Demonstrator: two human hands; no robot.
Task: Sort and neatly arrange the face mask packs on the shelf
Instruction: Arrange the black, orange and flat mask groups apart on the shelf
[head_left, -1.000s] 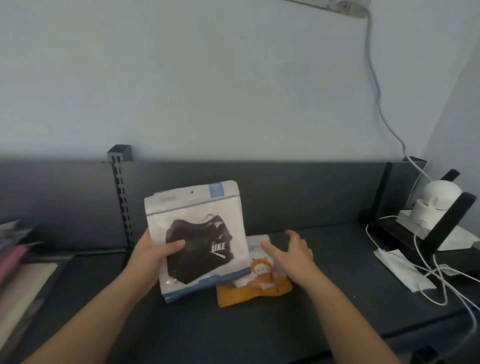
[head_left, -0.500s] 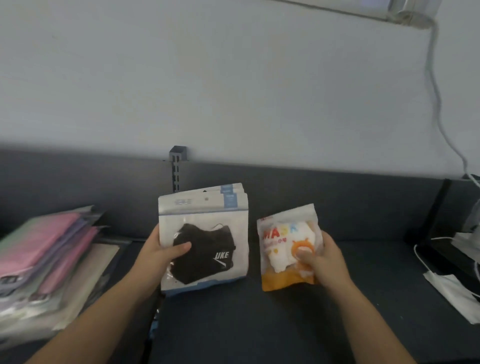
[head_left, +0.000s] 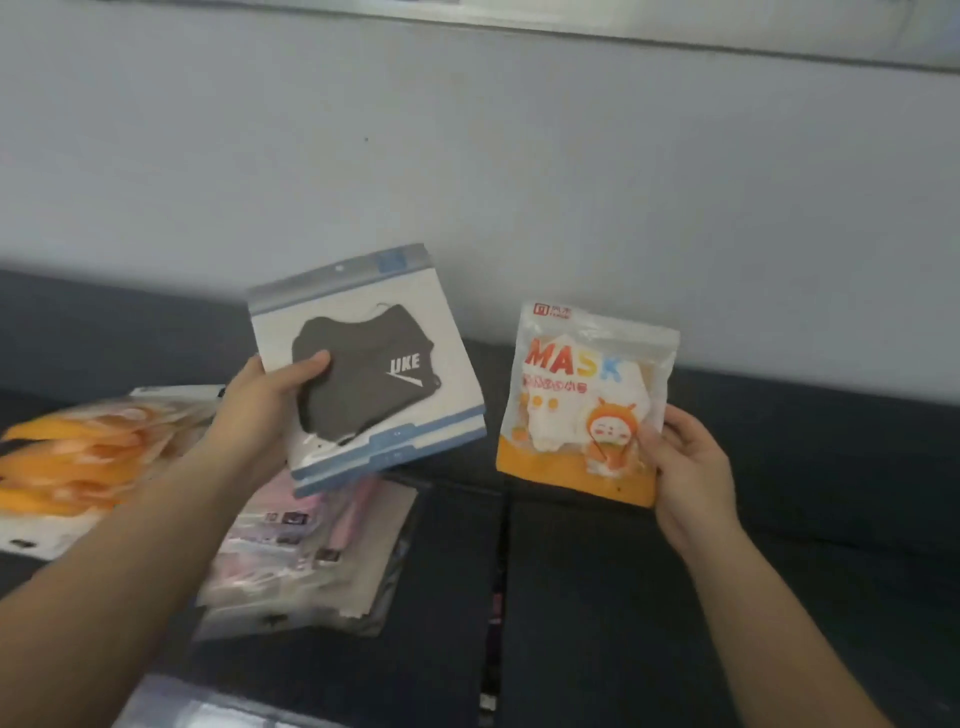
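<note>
**Head view.** Left hand (head_left: 260, 410) grasps the black pack (head_left: 379, 364) by its left edge, thumb curled over the clear front and fingers hidden behind. The pack is held in the air, its top leaning left, above the left half of the shelf (head_left: 779, 545). A second blue bottom band shows just beneath the first; whether it belongs to another pack cannot be told. Right hand (head_left: 691, 467) pinches the MASK pack (head_left: 571, 410) at its lower right corner, thumb on the front and fingers curled behind. This pack is upright, raised above the shelf just right of the seam, apart from the black pack. On the shelf: pink stack (head_left: 306, 551) left of the seam, partly under the black pack; orange stack (head_left: 78, 457) at the left edge. Wall (head_left: 467, 156) rises behind the shelf's back edge
</note>
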